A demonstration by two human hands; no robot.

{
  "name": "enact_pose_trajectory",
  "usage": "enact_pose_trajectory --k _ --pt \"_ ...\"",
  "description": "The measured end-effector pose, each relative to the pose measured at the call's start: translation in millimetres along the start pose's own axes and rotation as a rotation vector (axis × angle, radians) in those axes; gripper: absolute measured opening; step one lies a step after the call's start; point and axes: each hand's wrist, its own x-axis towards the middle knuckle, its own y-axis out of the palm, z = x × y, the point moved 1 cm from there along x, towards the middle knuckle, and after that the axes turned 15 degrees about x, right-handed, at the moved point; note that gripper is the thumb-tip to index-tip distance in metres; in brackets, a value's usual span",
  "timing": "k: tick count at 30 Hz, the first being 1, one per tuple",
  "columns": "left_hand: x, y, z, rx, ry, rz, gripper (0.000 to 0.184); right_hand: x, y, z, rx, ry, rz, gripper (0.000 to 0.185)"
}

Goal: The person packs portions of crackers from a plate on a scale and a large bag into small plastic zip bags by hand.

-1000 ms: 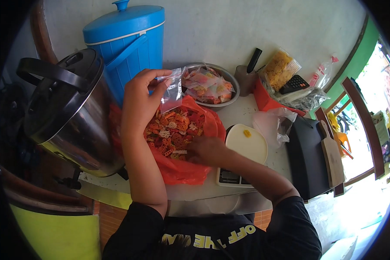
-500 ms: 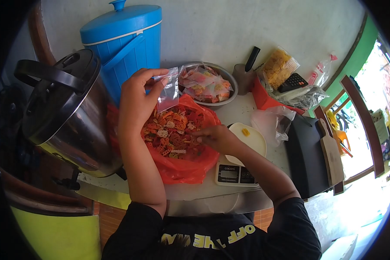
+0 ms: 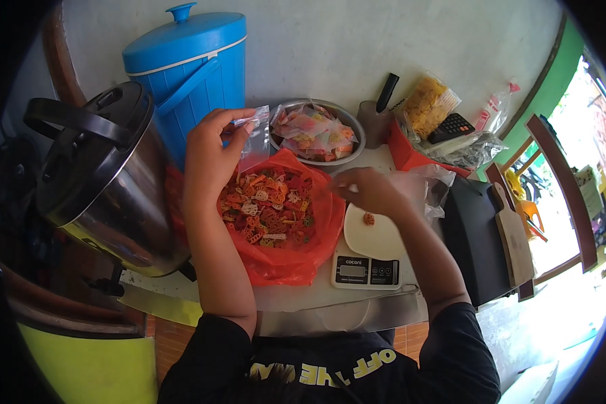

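Note:
My left hand [image 3: 212, 148] pinches the top edge of a small clear zip bag [image 3: 255, 143], held above the back of a red plastic bag [image 3: 303, 262]. That red bag lies open, full of orange, red and pale wheel-shaped and ladder-shaped snack pieces [image 3: 269, 209]. To its right, a white kitchen scale [image 3: 365, 271] carries a cream plate [image 3: 382, 246]. One reddish-brown wheel snack [image 3: 369, 219] shows over the plate. My right hand [image 3: 370, 192] hovers over the plate's far edge, fingers curled but blurred; whether they hold anything is unclear.
Behind the red bag stands a metal bowl [image 3: 355, 151] of filled snack packets. A blue lidded cooler [image 3: 202, 81] and a steel pot [image 3: 114, 195] rise at left. At right are a red basket [image 3: 405, 151], a black box [image 3: 475, 242] and a wooden board [image 3: 513, 236].
My right hand has moved from the snack pieces back and right, over the plate. A reddish-brown piece now shows there; the earlier yellow one is out of sight. My left hand stays nearly still.

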Motion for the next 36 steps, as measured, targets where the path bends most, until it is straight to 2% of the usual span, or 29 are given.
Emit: enact_pose_trajectory --k 1,4,7,10,13,16,22,25,28,31,34,36 --pt "1 1 0 -0.001 0.004 -0.006 0.021 10 14 -3 0.131 -0.102 0.014 0.022" --pt "0 2 -2 0.040 0.011 0.005 0.021 32 57 -17 -0.223 -0.229 -0.085 0.027" --pt "-1 2 -6 0.038 0.025 0.008 0.020 48 64 -15 -0.413 -0.051 -0.101 0.033" --pt "-1 4 -7 0.029 0.038 0.001 0.020 45 74 -3 -0.508 -0.108 -0.187 0.034" --pt "0 6 -9 0.027 0.038 0.012 0.020 47 85 -15 -0.305 -0.170 -0.256 0.029" --pt "-2 6 -14 0.031 0.048 0.017 0.019 42 82 -19 -0.126 -0.187 -0.179 0.022" --pt "-2 6 -14 0.026 0.045 0.012 0.019 43 71 -21 0.408 -0.067 -0.141 0.022" --pt "-1 6 -12 0.029 0.044 0.013 0.019 39 63 -10 0.797 0.092 -0.098 0.022" --pt "-1 5 -11 0.022 0.041 0.017 0.020 41 61 -9 0.832 0.162 -0.017 0.021" --pt "-1 3 -13 0.038 0.038 0.029 0.020 38 61 -10 0.685 0.144 0.186 0.023" --pt "-1 4 -11 0.017 0.037 0.022 0.020 38 78 -20 0.444 -0.002 0.105 0.019" --pt "-1 3 -10 0.028 0.044 0.023 0.020 39 89 -24 0.218 -0.223 0.008 0.019"
